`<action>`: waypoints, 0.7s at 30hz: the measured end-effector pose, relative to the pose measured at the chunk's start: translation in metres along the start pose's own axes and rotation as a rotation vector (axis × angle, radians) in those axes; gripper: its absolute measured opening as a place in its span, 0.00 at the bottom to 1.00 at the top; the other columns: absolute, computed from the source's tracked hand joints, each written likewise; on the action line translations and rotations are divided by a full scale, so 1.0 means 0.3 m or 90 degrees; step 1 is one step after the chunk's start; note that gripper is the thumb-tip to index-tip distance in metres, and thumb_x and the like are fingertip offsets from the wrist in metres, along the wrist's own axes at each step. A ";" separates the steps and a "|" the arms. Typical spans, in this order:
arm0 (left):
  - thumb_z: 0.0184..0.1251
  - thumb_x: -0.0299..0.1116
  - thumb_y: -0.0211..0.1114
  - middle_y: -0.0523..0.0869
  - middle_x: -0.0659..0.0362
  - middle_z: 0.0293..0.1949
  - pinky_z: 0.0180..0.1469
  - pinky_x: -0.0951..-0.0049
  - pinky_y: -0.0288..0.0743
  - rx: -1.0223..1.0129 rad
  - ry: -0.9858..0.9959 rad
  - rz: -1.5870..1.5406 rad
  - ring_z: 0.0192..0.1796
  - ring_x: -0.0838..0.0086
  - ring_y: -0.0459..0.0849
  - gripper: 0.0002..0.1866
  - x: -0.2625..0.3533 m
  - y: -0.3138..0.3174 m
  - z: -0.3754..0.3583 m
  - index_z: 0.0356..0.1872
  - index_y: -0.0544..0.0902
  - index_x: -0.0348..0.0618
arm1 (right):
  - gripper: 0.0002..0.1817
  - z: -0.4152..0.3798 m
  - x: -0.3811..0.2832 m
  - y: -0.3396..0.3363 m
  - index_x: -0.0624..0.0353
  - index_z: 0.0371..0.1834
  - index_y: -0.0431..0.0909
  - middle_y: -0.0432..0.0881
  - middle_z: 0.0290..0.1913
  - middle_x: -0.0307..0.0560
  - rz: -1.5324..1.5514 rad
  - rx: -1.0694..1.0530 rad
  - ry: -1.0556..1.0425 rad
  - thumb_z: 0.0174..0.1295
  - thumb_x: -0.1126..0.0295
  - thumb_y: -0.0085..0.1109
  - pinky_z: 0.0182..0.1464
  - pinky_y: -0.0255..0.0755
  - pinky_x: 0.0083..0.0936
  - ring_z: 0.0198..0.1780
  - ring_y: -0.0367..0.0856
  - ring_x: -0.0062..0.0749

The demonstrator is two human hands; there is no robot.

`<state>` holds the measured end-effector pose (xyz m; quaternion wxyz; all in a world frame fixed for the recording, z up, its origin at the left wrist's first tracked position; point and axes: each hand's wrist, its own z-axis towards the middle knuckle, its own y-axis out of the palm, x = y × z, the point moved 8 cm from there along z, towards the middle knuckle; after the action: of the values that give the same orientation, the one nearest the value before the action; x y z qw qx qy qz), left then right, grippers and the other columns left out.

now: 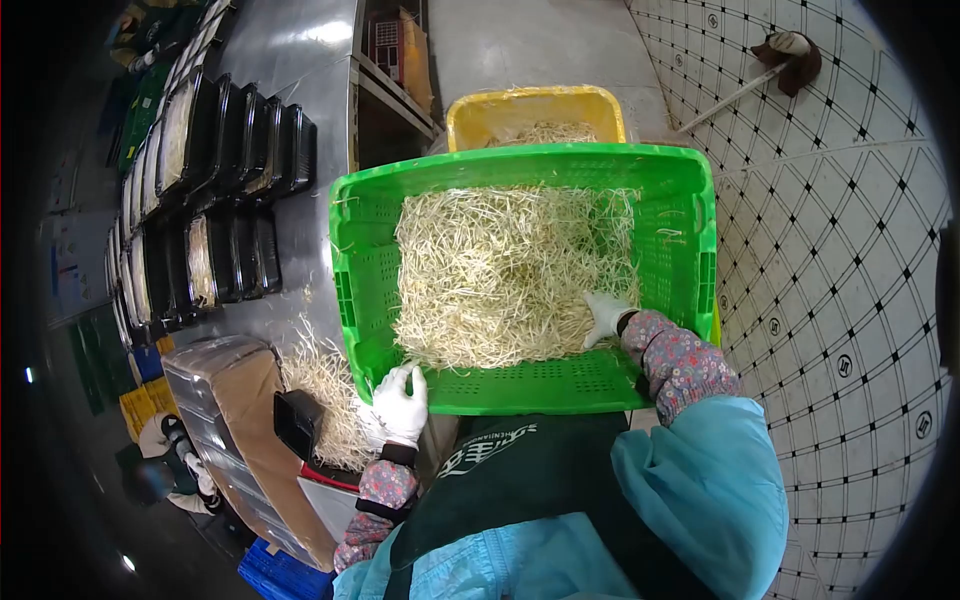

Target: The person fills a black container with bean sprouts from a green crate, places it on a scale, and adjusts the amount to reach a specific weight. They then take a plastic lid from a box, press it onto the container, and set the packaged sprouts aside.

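Observation:
A green plastic crate tilts in front of me, holding a large heap of pale bean sprouts. My left hand, in a white glove, grips the crate's near left corner rim. My right hand, also gloved in white, is pushed into the sprouts at the heap's right side, fingers partly buried. Floral sleeve covers and a blue jacket cover my arms. A dark green apron hangs below the crate.
A yellow crate with sprouts sits behind the green one. Rows of black trays filled with sprouts stand on the steel table at left. Loose sprouts and one black tray lie by a wrapped box. A mop rests on tiled floor.

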<state>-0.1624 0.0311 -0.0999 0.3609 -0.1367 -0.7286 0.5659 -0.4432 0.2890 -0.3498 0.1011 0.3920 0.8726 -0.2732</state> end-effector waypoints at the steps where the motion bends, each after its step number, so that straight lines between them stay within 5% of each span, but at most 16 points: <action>1: 0.68 0.33 0.64 0.86 0.55 0.33 0.42 0.59 0.76 -0.013 -0.004 0.015 0.37 0.58 0.84 0.06 -0.001 0.003 -0.002 0.36 0.85 0.44 | 0.67 -0.001 0.002 0.009 0.65 0.76 0.54 0.70 0.70 0.65 0.050 -0.006 -0.006 0.34 0.47 0.84 0.66 0.69 0.41 0.70 0.71 0.52; 5: 0.68 0.34 0.63 0.86 0.55 0.33 0.41 0.59 0.76 0.000 -0.002 0.005 0.37 0.58 0.84 0.06 0.001 0.001 0.004 0.35 0.84 0.44 | 0.71 0.003 0.008 0.025 0.65 0.80 0.48 0.62 0.76 0.64 0.185 -0.137 0.084 0.34 0.49 0.86 0.70 0.66 0.39 0.74 0.65 0.50; 11: 0.67 0.34 0.64 0.85 0.57 0.32 0.38 0.59 0.74 -0.004 0.012 0.029 0.35 0.59 0.84 0.05 -0.010 0.017 0.001 0.33 0.84 0.46 | 0.74 0.087 0.053 0.082 0.62 0.81 0.44 0.60 0.77 0.63 0.135 -0.190 0.041 0.34 0.46 0.84 0.73 0.63 0.39 0.75 0.65 0.50; 21: 0.67 0.35 0.64 0.86 0.58 0.31 0.39 0.60 0.77 -0.011 0.000 0.023 0.33 0.60 0.85 0.06 0.018 -0.004 0.018 0.32 0.85 0.48 | 0.72 0.096 0.061 0.115 0.65 0.80 0.47 0.66 0.74 0.63 0.304 -0.114 0.063 0.31 0.53 0.85 0.70 0.67 0.36 0.71 0.70 0.48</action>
<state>-0.1696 0.0302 -0.0972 0.3491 -0.1531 -0.7311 0.5658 -0.4310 0.3031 -0.3945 0.1540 0.5894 0.7799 -0.1438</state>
